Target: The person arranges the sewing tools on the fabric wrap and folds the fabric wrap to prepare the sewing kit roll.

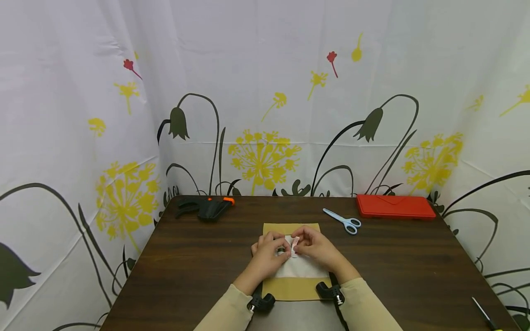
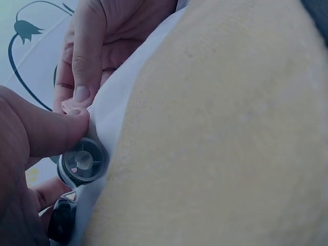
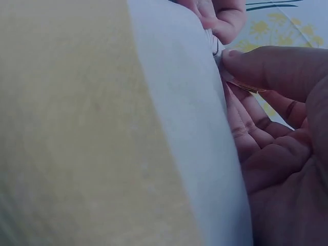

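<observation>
Over a cloth with mustard bands and a white middle (image 1: 298, 269), both hands meet close together. My left hand (image 1: 269, 255) has its thumb and fingers curled around a small round spool (image 2: 82, 161) with a clear, spoked plastic end. A glossy black piece (image 2: 62, 220) of unclear kind lies beside the spool. Between thumb and fingers my right hand (image 1: 316, 248) pinches a small white paper strip (image 1: 295, 247) with pinkish print. The left thumb tip is right by the strip; whether it touches is unclear. The fingers partly hide both things.
Light-blue scissors (image 1: 348, 224) lie beyond the right hand, and a red case (image 1: 395, 207) sits at the table's back right. A black clamp-like tool with orange tips (image 1: 209, 208) is at the back left. A thin pointed tool (image 1: 482, 311) lies near the right edge.
</observation>
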`<act>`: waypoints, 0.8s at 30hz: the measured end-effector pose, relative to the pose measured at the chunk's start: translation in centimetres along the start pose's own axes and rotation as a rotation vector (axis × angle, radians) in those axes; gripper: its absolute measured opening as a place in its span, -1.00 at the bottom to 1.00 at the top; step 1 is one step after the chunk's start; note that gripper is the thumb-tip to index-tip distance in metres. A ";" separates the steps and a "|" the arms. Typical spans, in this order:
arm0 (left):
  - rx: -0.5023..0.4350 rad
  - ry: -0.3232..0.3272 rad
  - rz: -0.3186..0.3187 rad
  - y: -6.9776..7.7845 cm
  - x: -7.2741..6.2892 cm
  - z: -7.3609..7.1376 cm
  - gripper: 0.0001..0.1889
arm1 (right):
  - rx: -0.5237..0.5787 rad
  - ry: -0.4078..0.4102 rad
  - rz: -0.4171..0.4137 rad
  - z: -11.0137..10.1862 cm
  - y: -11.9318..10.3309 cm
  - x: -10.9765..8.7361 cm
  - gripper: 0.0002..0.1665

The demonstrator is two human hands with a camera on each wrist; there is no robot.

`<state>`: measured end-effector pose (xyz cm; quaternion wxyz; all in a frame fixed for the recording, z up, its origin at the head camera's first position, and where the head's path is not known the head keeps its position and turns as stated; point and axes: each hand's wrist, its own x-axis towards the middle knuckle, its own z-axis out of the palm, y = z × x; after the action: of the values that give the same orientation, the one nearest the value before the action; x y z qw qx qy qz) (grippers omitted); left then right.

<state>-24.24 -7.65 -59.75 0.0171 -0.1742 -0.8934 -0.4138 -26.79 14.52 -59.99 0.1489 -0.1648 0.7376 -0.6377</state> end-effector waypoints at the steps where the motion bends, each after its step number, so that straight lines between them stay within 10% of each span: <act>1: -0.005 -0.003 0.001 0.2 0.0 -0.1 -0.75 | 0.007 -0.003 -0.001 0.0 -0.1 0.0 -0.58; 24: 0.002 -0.052 -0.002 0.6 0.0 -0.5 -0.74 | -0.142 0.032 -0.044 0.7 -0.3 0.3 -0.60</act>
<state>-24.09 -7.66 -59.00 -0.0063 -0.1838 -0.8940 -0.4085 -26.73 13.69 -59.81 0.1110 -0.1810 0.7795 -0.5893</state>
